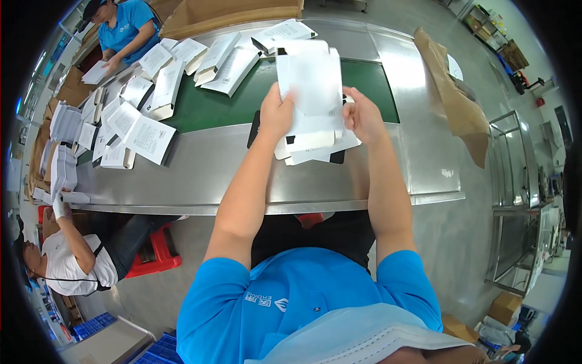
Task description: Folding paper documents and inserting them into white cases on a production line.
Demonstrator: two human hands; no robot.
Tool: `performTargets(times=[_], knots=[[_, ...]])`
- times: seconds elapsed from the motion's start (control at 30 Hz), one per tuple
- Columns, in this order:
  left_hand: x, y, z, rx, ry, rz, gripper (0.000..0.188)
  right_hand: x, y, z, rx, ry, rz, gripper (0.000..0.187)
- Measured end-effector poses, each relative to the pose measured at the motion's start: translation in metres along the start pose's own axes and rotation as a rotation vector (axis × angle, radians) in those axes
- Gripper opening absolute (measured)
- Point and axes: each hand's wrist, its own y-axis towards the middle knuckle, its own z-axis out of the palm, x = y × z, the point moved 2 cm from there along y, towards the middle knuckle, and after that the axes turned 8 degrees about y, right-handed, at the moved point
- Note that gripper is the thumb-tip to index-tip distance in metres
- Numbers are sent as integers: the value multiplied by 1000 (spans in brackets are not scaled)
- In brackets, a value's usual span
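A flat white carton [313, 91] with flaps at its top and bottom ends is held up over the table's near side. My left hand [277, 113] grips its left edge, thumb laid on the face. At the right edge my right hand [364, 116] has its fingers curled in and pinches the carton's side. Below lie more flat white pieces [321, 154], partly hidden by the held carton. A black flat object [337, 157] shows at their edge; what it is I cannot make out.
Many white printed boxes [151, 136] lie heaped on the left of a green conveyor belt [370, 91] set into the steel table [230, 176]. Brown paper [451, 91] hangs over the right end. One co-worker [127, 30] is at the far left, another [79, 255] sits at the near left.
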Motion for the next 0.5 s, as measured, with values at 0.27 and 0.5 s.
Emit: performTargets(times=[0.27,0.5], knots=[[6,-19,30,503,307,16,35,-2,-6,23,-474,-1508,-893,41],[-12,-26,30,592,351,42,40,7,-10,12,-278,-930,-79,38]])
